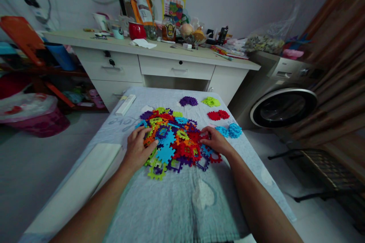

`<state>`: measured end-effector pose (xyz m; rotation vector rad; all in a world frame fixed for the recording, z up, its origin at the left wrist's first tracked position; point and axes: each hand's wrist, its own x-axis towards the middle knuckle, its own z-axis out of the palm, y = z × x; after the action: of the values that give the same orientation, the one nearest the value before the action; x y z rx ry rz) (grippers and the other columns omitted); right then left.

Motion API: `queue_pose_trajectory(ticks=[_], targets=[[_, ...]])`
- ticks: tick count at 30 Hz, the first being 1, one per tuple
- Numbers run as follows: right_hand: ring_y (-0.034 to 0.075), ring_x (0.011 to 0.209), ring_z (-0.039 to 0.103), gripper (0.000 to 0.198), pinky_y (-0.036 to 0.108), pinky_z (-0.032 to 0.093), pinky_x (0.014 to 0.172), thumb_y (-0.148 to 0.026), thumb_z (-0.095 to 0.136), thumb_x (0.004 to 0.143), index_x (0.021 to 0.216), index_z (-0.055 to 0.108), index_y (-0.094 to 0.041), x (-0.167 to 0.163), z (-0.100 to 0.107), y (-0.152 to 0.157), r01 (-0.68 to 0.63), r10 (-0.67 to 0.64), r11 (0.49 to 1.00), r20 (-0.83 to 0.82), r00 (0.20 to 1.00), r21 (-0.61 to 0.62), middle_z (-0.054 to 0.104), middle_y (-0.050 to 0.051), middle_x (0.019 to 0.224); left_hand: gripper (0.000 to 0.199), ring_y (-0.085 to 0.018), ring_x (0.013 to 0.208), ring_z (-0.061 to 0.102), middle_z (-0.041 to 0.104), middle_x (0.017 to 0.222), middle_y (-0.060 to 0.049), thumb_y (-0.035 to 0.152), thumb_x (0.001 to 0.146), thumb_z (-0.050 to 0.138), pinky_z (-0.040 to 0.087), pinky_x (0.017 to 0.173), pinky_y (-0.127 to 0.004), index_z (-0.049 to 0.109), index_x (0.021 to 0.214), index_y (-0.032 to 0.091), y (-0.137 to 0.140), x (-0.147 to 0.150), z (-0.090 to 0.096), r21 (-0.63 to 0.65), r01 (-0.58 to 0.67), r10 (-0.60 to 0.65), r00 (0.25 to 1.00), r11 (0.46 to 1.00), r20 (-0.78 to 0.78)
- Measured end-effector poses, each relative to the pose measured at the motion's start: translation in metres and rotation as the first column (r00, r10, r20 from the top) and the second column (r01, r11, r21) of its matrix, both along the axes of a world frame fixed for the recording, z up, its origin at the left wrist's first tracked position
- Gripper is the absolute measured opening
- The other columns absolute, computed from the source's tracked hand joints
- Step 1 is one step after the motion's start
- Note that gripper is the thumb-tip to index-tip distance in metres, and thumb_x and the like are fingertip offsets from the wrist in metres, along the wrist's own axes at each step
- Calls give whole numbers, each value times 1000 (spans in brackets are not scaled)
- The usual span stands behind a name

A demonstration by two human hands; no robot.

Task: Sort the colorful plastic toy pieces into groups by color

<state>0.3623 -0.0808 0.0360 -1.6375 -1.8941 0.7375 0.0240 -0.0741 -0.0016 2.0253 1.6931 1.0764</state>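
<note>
A heap of toothed plastic building pieces [167, 152] in red, blue, purple, orange and green lies mid-table. My left hand [139, 147] rests against the heap's left side, thumb and fingers apart, with no piece visibly held. At the right side of the heap, my right hand [215, 140] has its fingers curled and pinched on a red toothed piece [203, 135], partly hidden by the fingers. Beyond the heap are sorted groups: purple pieces [188, 101], light green pieces [211, 101], red pieces [218, 115] and blue pieces [234, 130].
A patterned cloth [171, 205] covers the table. On its left lie a narrow white box [126, 105] and a long white panel [82, 182]. Behind stands a cluttered white desk [176, 69]. To the right are a washing machine [273, 91] and a metal-framed chair [322, 167].
</note>
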Motion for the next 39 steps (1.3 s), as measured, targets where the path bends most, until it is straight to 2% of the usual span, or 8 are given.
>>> queue_pose_trajectory(ticks=[6,11,17,21,24,27,33,39], targets=[[13,67,53,19,25,43,63,-30,69,72,86,62,-19,8,1,2,20,-36,998,-268,963,-64,60,-3,72,44,-32,132,43,48,131,-11,48,81,59,30,115,-55,57,118,25,1,0,-1,8,-5,5,1000,1000,13],[12,64,53,27,25,43,61,-41,71,69,80,60,-19,18,5,3,55,-72,997,-449,891,-51,60,-2,72,44,-32,131,43,48,131,-12,49,82,58,31,114,-55,57,118,24,1,0,-1,12,0,0,1000,1000,-1],[12,54,51,32,25,39,51,-46,71,65,80,57,-20,38,11,25,335,-273,942,-509,816,32,56,-3,67,43,-31,131,44,48,131,-11,48,82,59,32,114,-56,57,118,25,2,0,-2,19,-1,1,1000,1000,2],[18,68,58,15,32,47,65,-34,61,71,77,60,-20,48,16,54,464,-386,854,-311,868,236,61,2,72,43,-32,132,43,49,131,-12,49,82,58,32,113,-57,58,117,24,2,0,-1,10,1,-1,1000,1000,-8],[22,81,59,12,35,47,79,-19,52,74,78,64,-19,48,16,73,458,-476,796,-59,878,396,63,6,81,44,-33,132,43,49,131,-12,49,82,57,32,113,-57,58,117,23,1,0,-1,10,5,-5,1000,1000,-10],[22,89,58,19,34,44,85,-12,48,79,80,66,-17,47,11,86,400,-496,811,138,857,427,62,9,91,45,-33,132,43,49,132,-13,50,83,56,32,113,-57,57,118,22,0,-1,0,7,11,-10,1000,1000,-16],[21,86,58,25,31,41,79,-11,44,88,87,68,-16,49,-3,91,319,-444,884,398,803,342,61,11,97,45,-32,134,42,47,135,-13,51,84,55,31,114,-56,56,120,23,0,-1,1,1,19,-19,1000,1000,-15],[21,87,58,24,31,42,80,-12,47,83,88,71,-15,49,5,76,302,-447,866,346,825,400,65,12,94,48,-33,133,41,47,135,-14,51,84,55,31,114,-56,56,121,20,0,-2,2,-12,22,-23,999,1000,-22]])
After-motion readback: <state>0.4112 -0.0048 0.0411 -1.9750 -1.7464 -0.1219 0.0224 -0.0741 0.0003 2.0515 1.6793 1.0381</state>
